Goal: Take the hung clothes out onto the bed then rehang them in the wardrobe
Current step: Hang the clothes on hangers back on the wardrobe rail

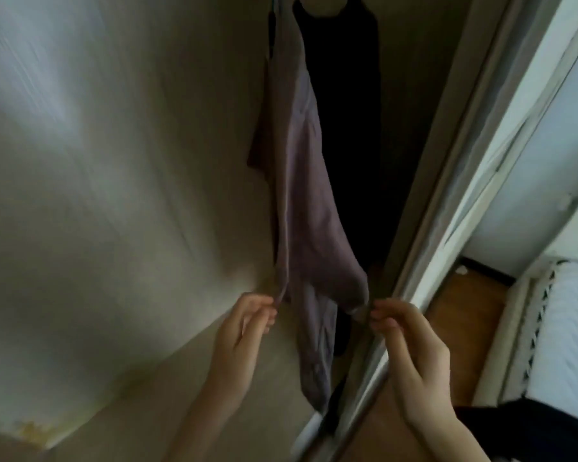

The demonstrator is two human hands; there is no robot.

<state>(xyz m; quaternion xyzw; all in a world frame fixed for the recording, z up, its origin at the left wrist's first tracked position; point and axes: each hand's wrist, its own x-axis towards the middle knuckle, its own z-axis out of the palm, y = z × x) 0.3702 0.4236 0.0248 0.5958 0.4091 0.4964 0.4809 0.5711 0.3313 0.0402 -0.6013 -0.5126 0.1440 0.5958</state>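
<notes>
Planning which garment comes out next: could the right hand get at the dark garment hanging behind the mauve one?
Probably yes. The right hand pinches the mauve hanging garment, but the dark garment hangs uncovered just above it, beside the wardrobe's door frame.

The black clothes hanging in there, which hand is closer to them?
Right. The right hand pinches the purple garment just beside the black clothes; the left hand grips the purple garment's far edge.

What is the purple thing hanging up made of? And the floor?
The purple garment looks like soft, matte woven cloth: it drapes and creases where both hands pull its hem. The floor looks like smooth orange-brown wood or laminate, though blur leaves that open.
</notes>
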